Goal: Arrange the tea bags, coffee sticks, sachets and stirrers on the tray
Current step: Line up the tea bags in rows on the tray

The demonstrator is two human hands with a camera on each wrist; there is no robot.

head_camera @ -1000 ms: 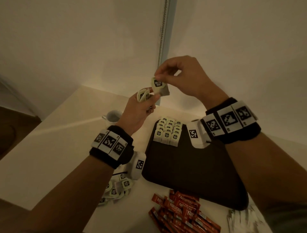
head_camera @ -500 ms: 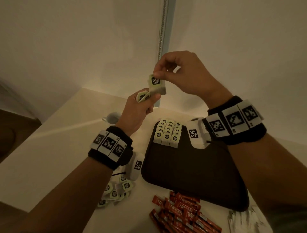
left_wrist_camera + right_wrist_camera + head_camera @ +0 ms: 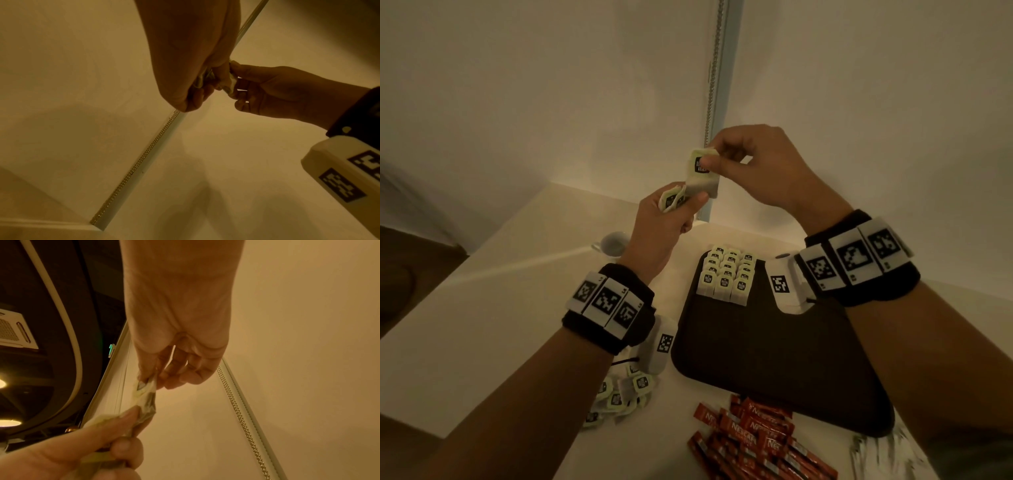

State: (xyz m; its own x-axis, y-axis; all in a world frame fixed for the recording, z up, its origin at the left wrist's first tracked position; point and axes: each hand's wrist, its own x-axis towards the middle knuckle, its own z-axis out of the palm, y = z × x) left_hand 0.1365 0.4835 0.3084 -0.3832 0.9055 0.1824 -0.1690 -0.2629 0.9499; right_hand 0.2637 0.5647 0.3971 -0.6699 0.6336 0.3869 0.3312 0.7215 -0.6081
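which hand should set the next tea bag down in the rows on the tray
Right, probably. The right hand already pinches a single tea bag above the tray, while the left hand grips a bunch of bags.

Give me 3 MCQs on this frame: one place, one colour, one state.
1. Where do the arranged tea bags lie on the tray?
A. far left corner
B. near right corner
C. centre

2. What colour are the coffee sticks?
A. blue
B. red
C. white

3. What is the right hand doing?
A. resting flat on the tray
B. hanging idle
C. pinching a tea bag held in the air

Key: 1 A, the rows lie at the tray's far left corner. 2 B, red wrappers on the table. 3 C, thumb and fingers pinch the tea bag above the left hand.
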